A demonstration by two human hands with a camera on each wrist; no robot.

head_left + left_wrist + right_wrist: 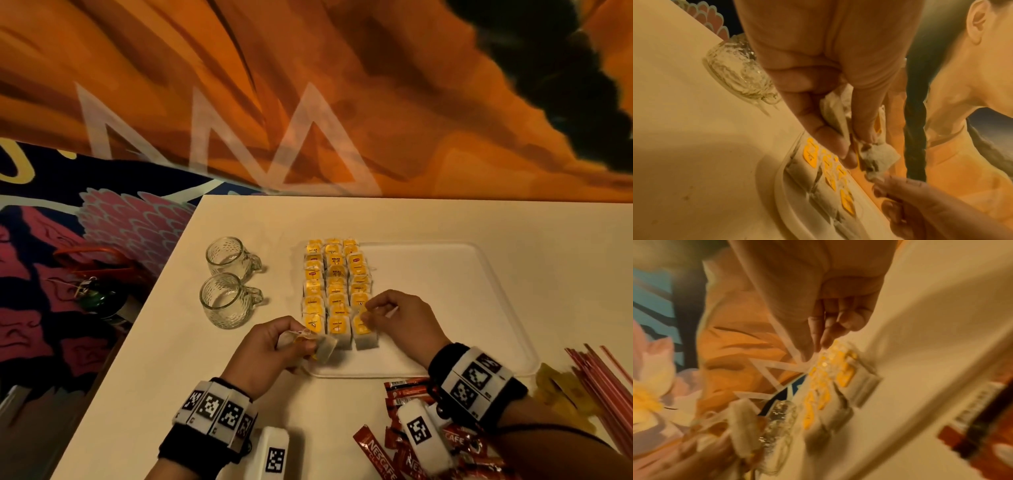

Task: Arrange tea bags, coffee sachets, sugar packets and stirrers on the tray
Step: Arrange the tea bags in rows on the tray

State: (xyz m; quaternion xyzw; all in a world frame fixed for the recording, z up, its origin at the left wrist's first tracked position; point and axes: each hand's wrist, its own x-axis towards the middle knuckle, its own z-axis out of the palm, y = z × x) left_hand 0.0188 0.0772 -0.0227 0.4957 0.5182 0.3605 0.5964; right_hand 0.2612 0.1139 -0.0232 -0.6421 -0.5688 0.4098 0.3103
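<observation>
A white tray lies on the white table. Tea bags with yellow tags fill three columns along the tray's left side. My left hand hovers at the tray's near left corner and grips a small bunch of tea bags, which the left wrist view shows as crumpled tea bags between thumb and fingers. My right hand is over the near end of the right column, pinching a tea bag's yellow tag. The right wrist view is blurred, with the fingertips just above the tea bag rows.
Two empty glass mugs stand left of the tray. Red coffee sachets lie in a heap near the front edge. Yellow sugar packets and pink stirrers lie at the right. The table's left edge runs diagonally past the mugs.
</observation>
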